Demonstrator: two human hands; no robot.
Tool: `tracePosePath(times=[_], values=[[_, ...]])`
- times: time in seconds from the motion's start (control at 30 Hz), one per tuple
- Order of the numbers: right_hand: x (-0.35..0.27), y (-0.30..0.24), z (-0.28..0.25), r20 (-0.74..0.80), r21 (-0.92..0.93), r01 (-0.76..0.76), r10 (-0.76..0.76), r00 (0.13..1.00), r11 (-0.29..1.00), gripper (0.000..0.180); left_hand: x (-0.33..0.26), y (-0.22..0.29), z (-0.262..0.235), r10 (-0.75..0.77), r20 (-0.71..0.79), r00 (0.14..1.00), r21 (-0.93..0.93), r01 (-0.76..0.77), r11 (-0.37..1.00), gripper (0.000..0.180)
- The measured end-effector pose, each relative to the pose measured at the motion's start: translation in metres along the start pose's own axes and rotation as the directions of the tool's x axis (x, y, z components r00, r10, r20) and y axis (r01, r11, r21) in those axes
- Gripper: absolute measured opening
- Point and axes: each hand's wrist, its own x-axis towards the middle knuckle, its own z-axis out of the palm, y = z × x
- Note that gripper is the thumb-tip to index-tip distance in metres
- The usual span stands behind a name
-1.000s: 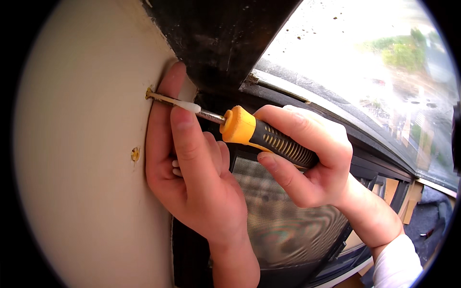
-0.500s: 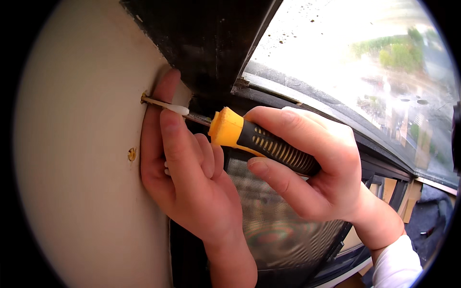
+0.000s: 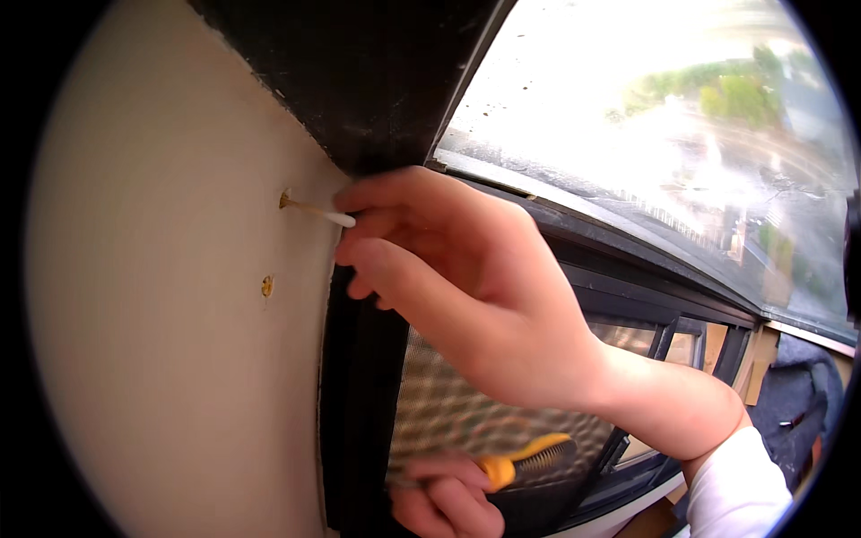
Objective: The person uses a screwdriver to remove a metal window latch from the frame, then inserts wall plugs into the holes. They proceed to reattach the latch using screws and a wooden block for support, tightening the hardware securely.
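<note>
Cotton swab (image 3: 325, 213), one: white-tipped, projecting from the upper of two holes in a pale wall (image 3: 179, 341). Right hand (image 3: 489, 296): thumb and fingers parted about the swab's outer tip; contact cannot be told. Screwdriver (image 3: 499, 472), one: yellow and black handle, gripped in the left hand (image 3: 453, 498), below, before a mesh screen (image 3: 435, 381).
</note>
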Motion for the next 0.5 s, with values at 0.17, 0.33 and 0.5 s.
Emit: tracePosePath(times=[0.17, 0.33, 0.5], values=[[0.007, -0.005, 0.027, -0.025, 0.219, -0.279, 0.291, 0.956, 0.935, 0.022, -0.09, 0.004, -0.048, -0.012, 0.283, 0.959, -0.034, 0.023, 0.999, 0.034], [0.017, -0.027, 0.025, 0.035, 0.166, -0.412, 0.412, 0.91, 0.896, 0.016, -0.143, 0.031, -0.065, -0.339, 0.427, 0.838, 0.097, 0.331, 0.939, 0.032], [0.022, -0.056, 0.032, 0.034, 0.019, -0.416, 0.416, 0.909, 0.909, 0.017, -0.173, 0.053, -0.071, -0.444, 0.457, 0.77, 0.08, 0.462, 0.883, 0.029]])
